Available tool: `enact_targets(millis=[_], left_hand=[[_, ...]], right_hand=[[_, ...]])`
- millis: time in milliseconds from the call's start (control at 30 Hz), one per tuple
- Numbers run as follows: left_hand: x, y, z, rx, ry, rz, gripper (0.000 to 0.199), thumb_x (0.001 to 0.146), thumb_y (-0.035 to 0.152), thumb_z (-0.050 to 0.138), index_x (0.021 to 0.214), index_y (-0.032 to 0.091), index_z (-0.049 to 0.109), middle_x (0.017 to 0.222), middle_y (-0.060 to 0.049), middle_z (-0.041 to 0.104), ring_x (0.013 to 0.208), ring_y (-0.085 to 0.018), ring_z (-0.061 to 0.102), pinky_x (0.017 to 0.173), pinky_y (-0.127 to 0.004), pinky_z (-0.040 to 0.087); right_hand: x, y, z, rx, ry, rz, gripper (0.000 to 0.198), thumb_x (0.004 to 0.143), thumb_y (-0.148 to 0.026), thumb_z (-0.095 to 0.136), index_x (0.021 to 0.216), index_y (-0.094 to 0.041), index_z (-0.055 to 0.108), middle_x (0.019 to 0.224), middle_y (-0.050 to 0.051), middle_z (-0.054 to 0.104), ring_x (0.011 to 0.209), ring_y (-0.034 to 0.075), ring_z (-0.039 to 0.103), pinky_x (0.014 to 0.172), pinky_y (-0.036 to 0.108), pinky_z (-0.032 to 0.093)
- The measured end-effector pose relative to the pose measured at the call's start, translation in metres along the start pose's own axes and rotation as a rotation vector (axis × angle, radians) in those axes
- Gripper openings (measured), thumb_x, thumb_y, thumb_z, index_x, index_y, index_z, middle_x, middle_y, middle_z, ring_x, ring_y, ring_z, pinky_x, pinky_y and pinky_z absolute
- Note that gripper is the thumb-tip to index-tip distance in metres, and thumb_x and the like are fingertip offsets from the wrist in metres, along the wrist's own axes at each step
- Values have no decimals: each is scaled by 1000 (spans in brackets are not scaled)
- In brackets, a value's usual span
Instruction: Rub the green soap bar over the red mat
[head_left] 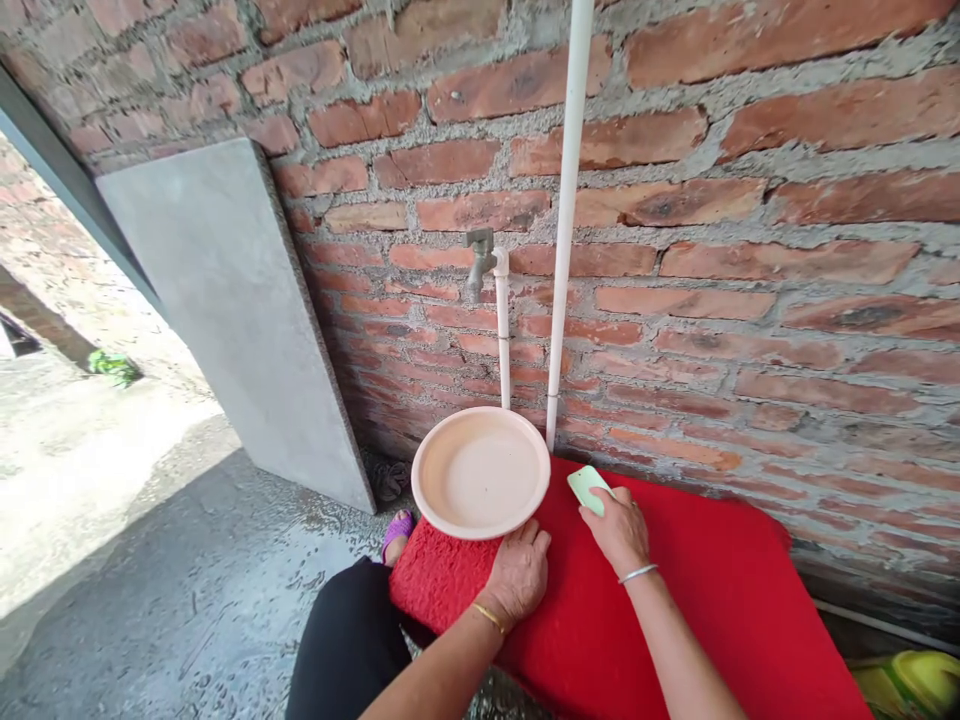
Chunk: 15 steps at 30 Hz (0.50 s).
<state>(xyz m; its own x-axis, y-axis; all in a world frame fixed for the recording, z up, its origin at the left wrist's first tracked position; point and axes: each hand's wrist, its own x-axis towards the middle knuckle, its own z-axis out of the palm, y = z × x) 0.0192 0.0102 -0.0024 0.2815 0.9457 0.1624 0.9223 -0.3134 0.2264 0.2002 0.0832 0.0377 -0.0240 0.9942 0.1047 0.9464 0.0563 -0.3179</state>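
Basin (pixel 465 528), lower centre of frame, sits at the edge of the red cloth (pixel 697 570); a nudge from our left hand (pixel 523 566), by its rim, grip unclear, could tip it. Our right hand (pixel 622 530) clasps a pale-green block (pixel 587 488).

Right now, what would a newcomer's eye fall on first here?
The bright red cloth, spread below the brick wall, likely jumps out first. At its left end is a pale pink basin, with the left hand at its near rim. Farther right, the right hand holds a flat, light green object.
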Motion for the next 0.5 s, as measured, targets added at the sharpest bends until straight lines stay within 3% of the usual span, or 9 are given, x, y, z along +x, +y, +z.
enact_targets(millis=[67,200,267,367,500], left_hand=[[0,0,1,-2,-4,-2,25,80,8,44,98,21,57,102,-7,58,98,-22,54,90,-36,45],[0,-2,2,-10,4,-1,24,79,9,46,96,21,58,103,-7,58,99,-23,54,91,-36,45],[-1,-2,1,-8,-1,-5,25,79,8,45,97,21,58,103,-7,59,99,-23,54,92,-36,45],[-1,-1,-1,-3,-16,-13,27,79,8,44,98,21,58,105,-6,59,98,-22,55,91,-35,45],[0,2,-2,9,-38,-22,27,79,7,44,97,21,58,104,-7,58,99,-23,54,91,-36,44]], right_hand=[[5,-8,2,8,30,34,38,85,-38,58,119,-25,66,102,7,57,87,18,59,82,29,43],[11,-38,13,56,-48,-42,36,82,-39,61,116,-27,68,104,6,58,90,17,59,83,27,42],[13,-35,13,54,-65,-41,37,81,-39,63,115,-28,68,104,5,59,92,17,60,83,26,43],[16,5,0,17,-55,62,41,82,-40,59,121,-26,66,103,7,59,90,20,61,82,30,45],[15,64,-25,-79,23,369,49,86,-50,50,126,-25,63,96,9,58,84,22,62,77,34,48]])
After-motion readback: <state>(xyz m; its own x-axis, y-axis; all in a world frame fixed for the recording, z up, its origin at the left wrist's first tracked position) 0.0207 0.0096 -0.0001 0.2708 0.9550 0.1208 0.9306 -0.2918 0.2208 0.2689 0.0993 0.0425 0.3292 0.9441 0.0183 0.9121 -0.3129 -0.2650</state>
